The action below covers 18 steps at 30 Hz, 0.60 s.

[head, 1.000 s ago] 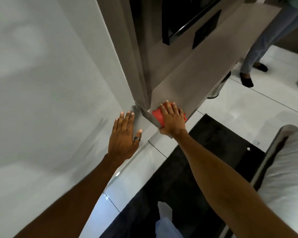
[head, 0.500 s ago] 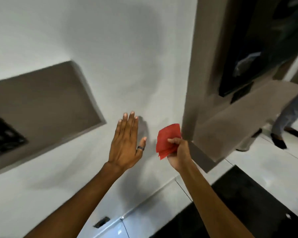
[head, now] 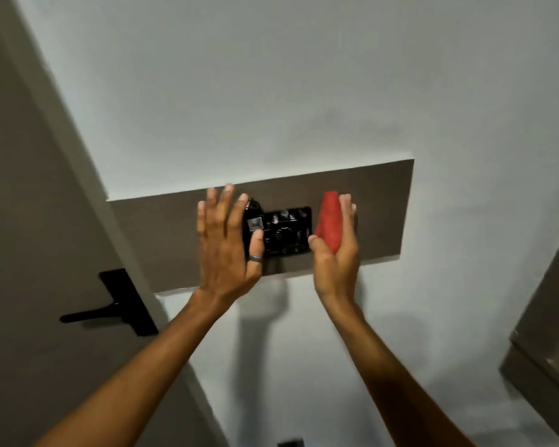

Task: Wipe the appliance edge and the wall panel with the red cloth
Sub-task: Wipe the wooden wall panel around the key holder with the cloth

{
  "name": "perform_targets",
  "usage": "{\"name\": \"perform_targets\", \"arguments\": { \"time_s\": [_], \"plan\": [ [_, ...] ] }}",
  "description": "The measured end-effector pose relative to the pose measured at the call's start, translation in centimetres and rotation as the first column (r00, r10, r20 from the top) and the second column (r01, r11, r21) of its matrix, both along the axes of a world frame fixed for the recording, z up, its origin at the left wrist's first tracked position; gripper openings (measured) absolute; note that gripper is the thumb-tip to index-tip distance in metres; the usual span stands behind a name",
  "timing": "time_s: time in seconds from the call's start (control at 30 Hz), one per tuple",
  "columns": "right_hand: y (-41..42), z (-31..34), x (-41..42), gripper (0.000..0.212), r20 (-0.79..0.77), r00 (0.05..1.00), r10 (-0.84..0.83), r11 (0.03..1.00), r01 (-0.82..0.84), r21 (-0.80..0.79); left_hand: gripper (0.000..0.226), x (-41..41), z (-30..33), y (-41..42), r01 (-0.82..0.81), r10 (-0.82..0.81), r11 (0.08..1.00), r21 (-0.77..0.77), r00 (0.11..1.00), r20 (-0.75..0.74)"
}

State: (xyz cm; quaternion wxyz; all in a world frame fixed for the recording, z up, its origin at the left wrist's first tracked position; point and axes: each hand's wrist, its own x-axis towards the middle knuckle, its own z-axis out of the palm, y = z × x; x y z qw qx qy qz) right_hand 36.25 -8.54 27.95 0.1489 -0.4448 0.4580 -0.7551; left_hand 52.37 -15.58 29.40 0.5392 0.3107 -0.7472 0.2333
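Red cloth in right hand's closed grip before wall panel, left hand spread, empty

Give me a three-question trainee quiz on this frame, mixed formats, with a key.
1. True or false: the red cloth is in the left hand.
2. What sits between the two hands on the brown wall panel? A) a black switch plate B) a mirror C) a towel hook
3. Fill in: the black door handle lies to the ____ of the panel.

Key: 1 false, the right hand has it in its grip; 2 A, the switch plate; 3 left.
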Motion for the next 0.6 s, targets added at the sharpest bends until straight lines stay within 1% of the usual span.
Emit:
{"name": "perform_targets", "arguments": {
  "time_s": [0.03, 0.07, 0.1, 0.13, 0.17, 0.2, 0.27, 0.33, 0.4, 0.43, 0.47, 0.53, 0.57, 0.6],
  "plan": [
    [-1.1, -0.5, 1.6, 0.088, -0.147, 0.988, -0.047, 0.999, 0.045, -0.012, 0.058, 2.0, 0.3, -0.7, -0.025, 0.025, 1.0, 0.004, 0.999, -0.02],
    [-2.0, -1.3, 2.6, 0.086, -0.326, 0.938, -0.122, 0.992, 0.124, -0.015, 0.057, 3.4, 0.5, -1.3, -0.052, 0.053, 0.999, 0.013, 0.998, -0.018],
    [-2.9, -2.0, 3.6, 0.084, -0.483, 0.853, -0.197, 0.977, 0.211, -0.025, 0.057, 4.7, 0.5, -1.8, -0.077, 0.077, 0.997, 0.018, 0.997, 0.002],
    [-3.8, -2.9, 3.9, 0.086, -0.581, 0.773, -0.256, 0.958, 0.284, -0.045, 0.056, 5.5, 0.4, -2.5, -0.095, 0.095, 0.995, 0.019, 0.995, 0.03],
    [-4.4, -3.6, 4.1, 0.087, -0.621, 0.726, -0.295, 0.944, 0.321, -0.074, 0.055, 6.1, 0.2, -3.1, -0.105, 0.103, 0.994, 0.025, 0.993, 0.055],
    [-4.9, -4.0, 4.2, 0.084, -0.634, 0.702, -0.323, 0.935, 0.339, -0.102, 0.054, 6.7, 0.1, -3.7, -0.103, 0.1, 0.994, 0.031, 0.993, 0.063],
    [-6.0, -4.8, 3.5, 0.071, -0.657, 0.64, -0.4, 0.908, 0.373, -0.189, 0.053, 6.9, -0.1, -4.7, -0.078, 0.076, 0.997, 0.029, 0.996, 0.045],
    [-6.6, -4.9, 1.7, 0.059, -0.695, 0.526, -0.49, 0.865, 0.393, -0.313, 0.054, 6.5, -0.2, -5.4, -0.065, 0.065, 0.998, 0.0, 0.997, 0.04],
    [-7.8, -4.8, 0.0, 0.052, -0.696, 0.383, -0.607, 0.787, 0.409, -0.462, 0.057, 6.0, -0.4, -6.2, -0.11, 0.112, 0.993, -0.044, 0.992, 0.051],
    [-8.6, -4.8, 0.1, 0.05, -0.668, 0.357, -0.653, 0.749, 0.432, -0.502, 0.058, 5.8, -0.7, -6.6, -0.154, 0.158, 0.986, -0.068, 0.986, 0.056],
    [-9.2, -4.8, 0.7, 0.048, -0.62, 0.385, -0.684, 0.723, 0.473, -0.503, 0.059, 5.5, -0.9, -6.8, -0.198, 0.203, 0.976, -0.092, 0.978, 0.053],
    [-9.8, -5.0, 2.5, 0.047, -0.498, 0.486, -0.718, 0.694, 0.556, -0.458, 0.059, 5.1, -1.5, -7.1, -0.247, 0.253, 0.961, -0.128, 0.967, 0.036],
    [-9.9, -5.1, 2.7, 0.047, -0.482, 0.495, -0.723, 0.69, 0.553, -0.467, 0.059, 5.1, -1.5, -7.3, -0.26, 0.266, 0.955, -0.141, 0.964, 0.027],
    [-9.8, -5.2, 2.0, 0.047, -0.513, 0.462, -0.723, 0.69, 0.517, -0.507, 0.059, 5.1, -1.8, -7.4, -0.27, 0.277, 0.951, -0.149, 0.961, 0.023]
  ]
}}
